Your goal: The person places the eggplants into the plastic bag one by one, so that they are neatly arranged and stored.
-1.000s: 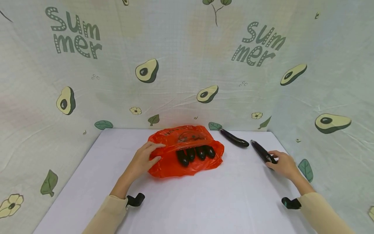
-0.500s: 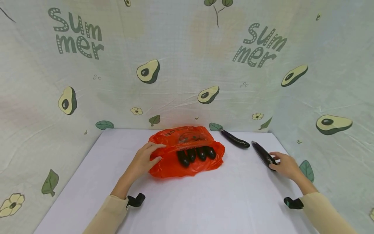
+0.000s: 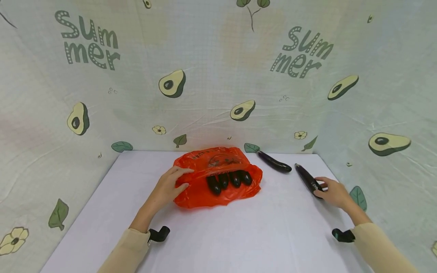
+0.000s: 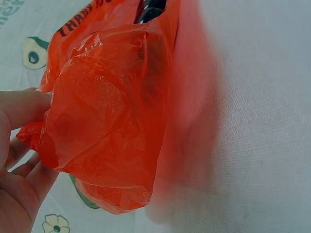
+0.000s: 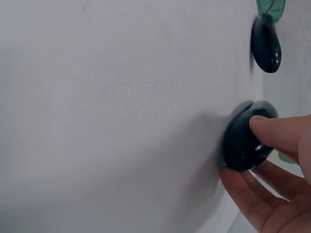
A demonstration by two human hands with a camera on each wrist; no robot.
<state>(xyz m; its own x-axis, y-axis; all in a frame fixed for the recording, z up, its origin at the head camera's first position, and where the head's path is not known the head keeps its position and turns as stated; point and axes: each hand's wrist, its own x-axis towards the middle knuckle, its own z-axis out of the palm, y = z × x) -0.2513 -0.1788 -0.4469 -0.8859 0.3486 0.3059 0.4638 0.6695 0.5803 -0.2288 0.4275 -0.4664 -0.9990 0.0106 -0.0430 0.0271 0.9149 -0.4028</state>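
Observation:
My left hand (image 3: 166,186) holds the left side of a red plastic bag (image 3: 198,197), its thumb and fingers on either side of the crumpled film in the left wrist view. The blunt ends of several dark eggplants (image 3: 235,179) show in the bag's mouth, their other ends covered by the printed upper layer. At the right, my right hand (image 3: 334,194) grips the near end of a long dark eggplant (image 3: 305,177), thumb on one side and fingers on the other. In the right wrist view this eggplant (image 5: 239,138) lies close against the tabletop.
Another eggplant (image 3: 273,162) lies at the table's back edge, between the bag and the held one. A patterned cloth (image 3: 205,76) hangs behind and along both sides of the white table (image 3: 239,239).
My right hand has shifted very slightly to the right on the eggplant, whose far tip has moved a little right too. The left hand and the bag have stayed in place.

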